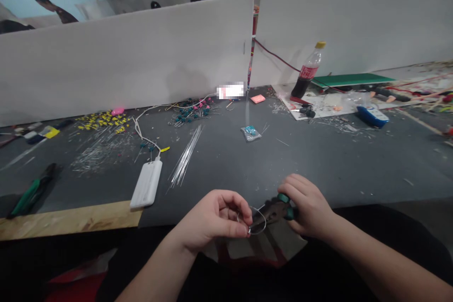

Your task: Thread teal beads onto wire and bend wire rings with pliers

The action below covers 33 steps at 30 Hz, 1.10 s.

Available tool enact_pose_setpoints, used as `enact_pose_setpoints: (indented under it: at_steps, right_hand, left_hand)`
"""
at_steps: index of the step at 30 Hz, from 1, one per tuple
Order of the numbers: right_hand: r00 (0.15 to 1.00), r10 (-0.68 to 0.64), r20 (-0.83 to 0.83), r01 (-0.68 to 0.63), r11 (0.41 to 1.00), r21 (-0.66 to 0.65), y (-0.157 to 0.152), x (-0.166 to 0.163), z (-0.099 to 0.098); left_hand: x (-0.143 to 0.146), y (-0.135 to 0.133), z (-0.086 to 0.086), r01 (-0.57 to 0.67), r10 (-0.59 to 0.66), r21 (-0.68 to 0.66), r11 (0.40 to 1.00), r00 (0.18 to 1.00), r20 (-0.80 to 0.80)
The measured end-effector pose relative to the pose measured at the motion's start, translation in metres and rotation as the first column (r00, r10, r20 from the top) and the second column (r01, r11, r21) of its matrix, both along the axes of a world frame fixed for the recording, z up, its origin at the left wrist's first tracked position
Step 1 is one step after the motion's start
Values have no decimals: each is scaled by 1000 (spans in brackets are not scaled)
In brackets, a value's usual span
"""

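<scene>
My left hand (215, 217) is closed in a pinch on a thin wire loop (257, 221) just off the near edge of the dark table (318, 160). My right hand (306, 205) is wrapped round green-handled pliers (274, 210), whose dark jaws reach into the wire loop. Both hands hover over my lap, close together. A bundle of straight wires (186, 155) lies on the table ahead of my left hand.
A white power bank (146, 184) with its cable lies left of centre. Yellow parts (102, 121), teal and pink parts (193, 111), a small bag (250, 133), a cola bottle (307, 71) and green pliers (31, 193) are spread about. White partitions (123, 56) close the back.
</scene>
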State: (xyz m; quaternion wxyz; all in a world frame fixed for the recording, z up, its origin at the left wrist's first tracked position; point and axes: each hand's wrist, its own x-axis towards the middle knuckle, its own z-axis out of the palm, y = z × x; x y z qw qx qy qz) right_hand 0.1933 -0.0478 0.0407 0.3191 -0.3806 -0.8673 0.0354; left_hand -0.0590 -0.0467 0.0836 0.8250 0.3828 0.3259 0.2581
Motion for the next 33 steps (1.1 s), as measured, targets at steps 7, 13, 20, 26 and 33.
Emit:
enact_pose_setpoints:
  at_steps: [7, 13, 20, 26, 33]
  right_hand:
    - [999, -40, 33, 39, 999, 24, 0, 1, 0]
    - [996, -84, 34, 86, 995, -59, -2, -1, 0]
    - [991, -126, 43, 133, 953, -271, -9, -7, 0]
    - [985, -155, 75, 172, 910, -377, -13, -12, 6]
    - [995, -102, -2, 91, 900, -427, -11, -12, 4]
  left_hand:
    - [1, -1, -4, -74, 73, 25, 997, 996, 51]
    - [5, -1, -4, -249, 239, 204, 947, 968, 73]
    - [12, -8, 4, -452, 500, 459, 765, 866, 21]
    - [12, -13, -1, -368, 649, 827, 425, 761, 5]
    - [9, -16, -1, -237, 684, 935, 262, 730, -7]
